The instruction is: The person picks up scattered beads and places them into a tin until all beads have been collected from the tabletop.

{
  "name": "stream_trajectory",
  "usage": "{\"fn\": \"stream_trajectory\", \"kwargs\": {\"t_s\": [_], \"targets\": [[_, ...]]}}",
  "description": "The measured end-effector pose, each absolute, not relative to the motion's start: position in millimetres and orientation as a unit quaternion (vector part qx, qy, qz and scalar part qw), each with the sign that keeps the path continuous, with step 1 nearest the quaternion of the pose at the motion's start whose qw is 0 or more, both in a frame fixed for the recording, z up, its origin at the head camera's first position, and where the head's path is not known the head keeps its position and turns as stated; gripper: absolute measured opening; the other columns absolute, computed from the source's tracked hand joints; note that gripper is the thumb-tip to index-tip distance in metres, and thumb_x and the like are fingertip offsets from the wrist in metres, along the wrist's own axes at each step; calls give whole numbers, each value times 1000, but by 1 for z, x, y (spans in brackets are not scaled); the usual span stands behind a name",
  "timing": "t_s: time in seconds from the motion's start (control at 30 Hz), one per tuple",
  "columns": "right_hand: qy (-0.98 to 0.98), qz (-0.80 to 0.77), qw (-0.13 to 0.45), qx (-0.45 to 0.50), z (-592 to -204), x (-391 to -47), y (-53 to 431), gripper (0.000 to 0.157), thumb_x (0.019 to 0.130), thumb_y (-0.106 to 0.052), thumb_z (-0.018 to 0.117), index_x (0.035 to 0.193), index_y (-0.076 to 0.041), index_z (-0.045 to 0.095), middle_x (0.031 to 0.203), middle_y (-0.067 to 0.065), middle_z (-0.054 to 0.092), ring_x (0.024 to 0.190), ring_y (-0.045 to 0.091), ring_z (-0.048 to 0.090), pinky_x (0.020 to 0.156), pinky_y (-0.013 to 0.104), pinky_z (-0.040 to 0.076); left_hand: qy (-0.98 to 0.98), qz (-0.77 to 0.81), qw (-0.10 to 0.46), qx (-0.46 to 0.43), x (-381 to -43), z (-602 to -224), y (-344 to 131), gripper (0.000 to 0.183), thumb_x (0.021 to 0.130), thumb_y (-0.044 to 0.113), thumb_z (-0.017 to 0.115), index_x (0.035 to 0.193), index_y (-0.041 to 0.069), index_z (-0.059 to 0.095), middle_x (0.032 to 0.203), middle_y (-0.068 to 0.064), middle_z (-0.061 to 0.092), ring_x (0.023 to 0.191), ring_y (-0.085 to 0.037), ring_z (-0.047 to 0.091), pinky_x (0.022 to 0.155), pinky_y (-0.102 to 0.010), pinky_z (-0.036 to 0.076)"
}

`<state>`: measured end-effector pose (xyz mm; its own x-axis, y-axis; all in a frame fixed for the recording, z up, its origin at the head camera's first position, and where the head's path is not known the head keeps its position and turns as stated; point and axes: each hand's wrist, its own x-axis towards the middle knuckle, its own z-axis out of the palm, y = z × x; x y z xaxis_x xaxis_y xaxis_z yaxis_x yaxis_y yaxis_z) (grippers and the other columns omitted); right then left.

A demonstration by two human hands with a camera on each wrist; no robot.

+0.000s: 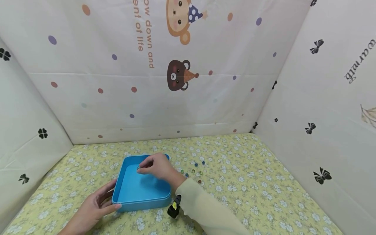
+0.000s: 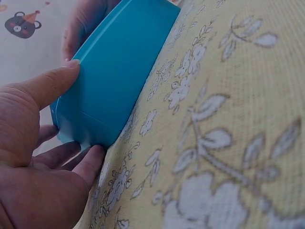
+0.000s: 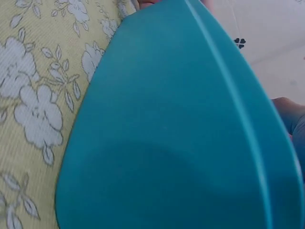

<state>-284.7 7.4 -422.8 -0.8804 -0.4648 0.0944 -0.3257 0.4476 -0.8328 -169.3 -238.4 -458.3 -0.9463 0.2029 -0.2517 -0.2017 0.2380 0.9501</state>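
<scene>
A shallow blue box point(image 1: 126, 205) with an open top stands on the flowered cloth. My left hand point(image 1: 93, 206) holds its near left corner, thumb on the front wall and fingers along the left side; the left wrist view shows this hand point(image 2: 43, 157) close up. Over the inside of the box, my right hand point(image 1: 157, 165) pinches a small glass marble point(image 1: 138, 167) between thumb and fingertips. In the right wrist view the box's outer wall point(image 3: 157, 105) hides most of that hand.
Several loose marbles lie right of the box, among them a blue one point(image 1: 203, 162), a yellowish one point(image 1: 193, 171) and a brown one point(image 1: 199, 181). A black wrist strap point(image 1: 174, 207) hangs at the right sleeve. White printed walls point(image 1: 147, 104) enclose the table.
</scene>
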Motion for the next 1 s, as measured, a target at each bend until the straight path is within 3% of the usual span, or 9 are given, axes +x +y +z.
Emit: {"fn": "stream_trajectory", "kwargs": {"t_s": [1.0], "targets": [[904,-383,106,-160,-430,-275,-14,6,85,-23,87,89,-20,85,78,-13,74,69,0,60,55,15,56,772,612,170,3,-170,-458,-239,98,93,30,77,166,18,13,171,-19,14,155,-49,22,118,-28,56]]}}
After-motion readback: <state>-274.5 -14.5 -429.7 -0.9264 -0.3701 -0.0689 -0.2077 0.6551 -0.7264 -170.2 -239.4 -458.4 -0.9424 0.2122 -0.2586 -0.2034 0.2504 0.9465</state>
